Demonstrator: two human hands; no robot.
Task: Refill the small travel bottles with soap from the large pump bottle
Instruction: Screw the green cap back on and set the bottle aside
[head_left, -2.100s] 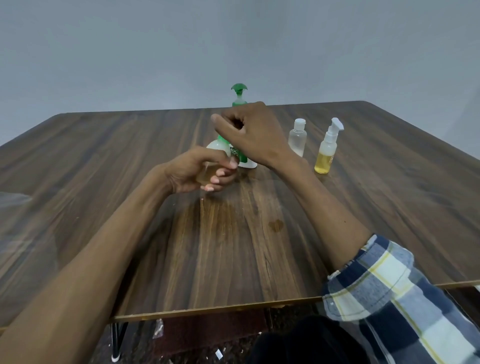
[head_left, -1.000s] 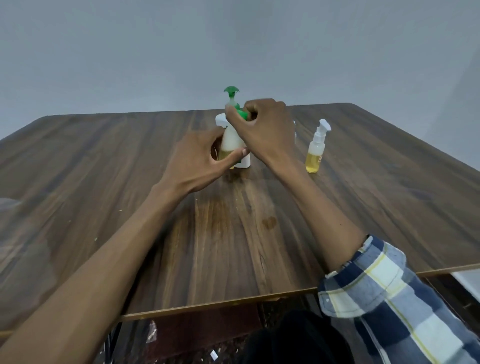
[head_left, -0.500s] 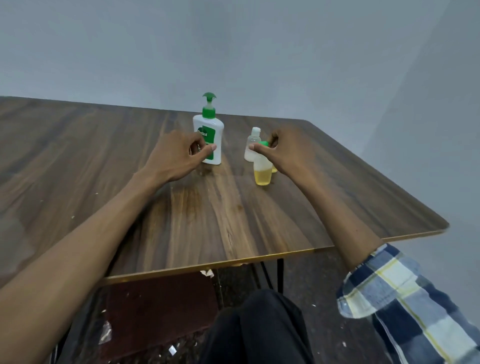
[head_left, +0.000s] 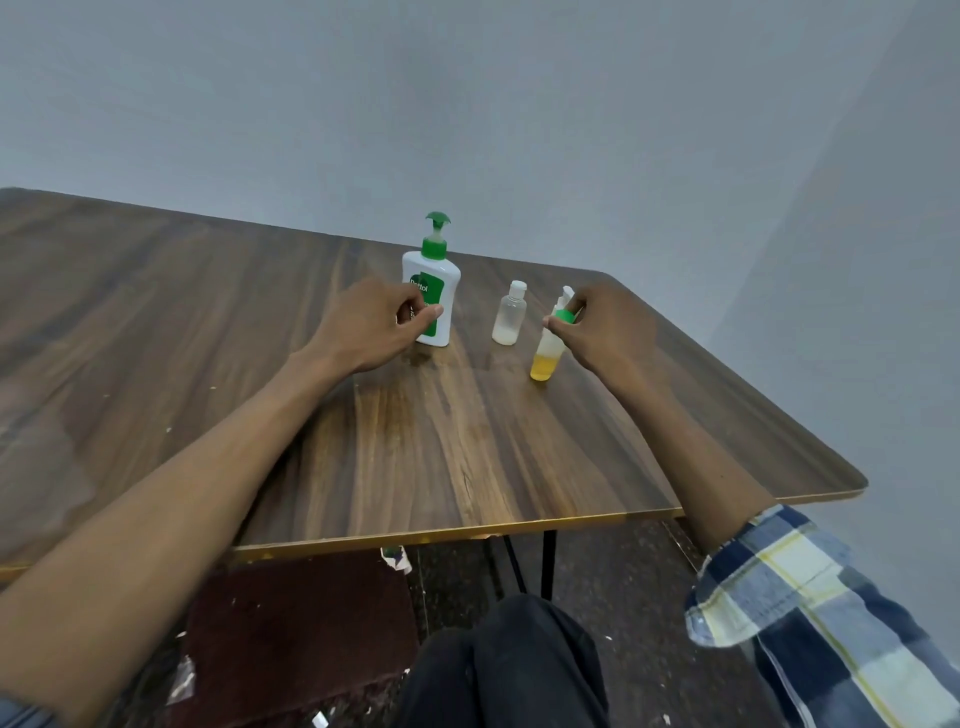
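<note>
Fingers (head_left: 555, 323) pinching green cap (head_left: 564, 315), clear bottle (head_left: 509, 314) beside

Large white pump bottle (head_left: 430, 299) with green label and green pump head, upright toward the far side of the table. Just to its right, a small clear bottle (head_left: 509, 319) with white cap, upright, looking nearly empty. Nearer and further right, a small green-capped bottle (head_left: 546, 353), upright, holding yellow soap at the bottom.
</note>
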